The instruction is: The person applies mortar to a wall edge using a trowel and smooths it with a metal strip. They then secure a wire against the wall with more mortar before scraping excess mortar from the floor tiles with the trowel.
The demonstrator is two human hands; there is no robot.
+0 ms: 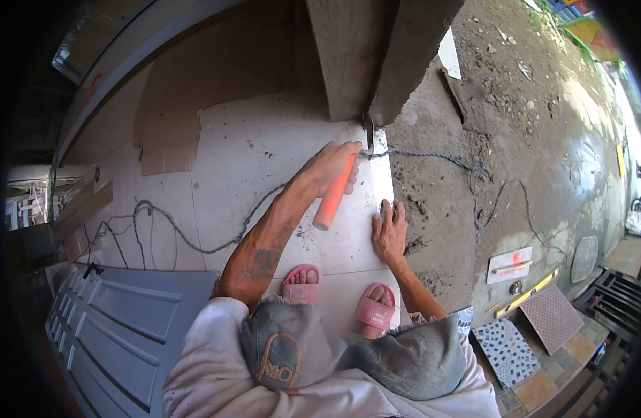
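Observation:
My left hand (pixel 336 171) is wrapped round the orange handle of a hammer (pixel 329 209), near its head. The dark metal head is partly hidden by my fingers and sits close to the foot of a concrete post (pixel 368 63). My right hand (pixel 390 233) rests on the edge of the pale tiled floor (pixel 313 244), fingers stretched forward and apart. Beside it runs a narrow white tile strip (pixel 382 174) along the border with rough grey mortar (pixel 432 181). A dark twisted rope (pixel 425 155) crosses this strip just past my left hand.
A grey panelled door (pixel 125 334) lies at the left, and brown cardboard (pixel 168 150) covers floor behind. On the right are a float (pixel 510 265), a yellow level (pixel 538 287), a mosaic-patterned tile (pixel 505 352) and a brown tile (pixel 552 319). My feet in pink slippers (pixel 376 306) stand below my hands.

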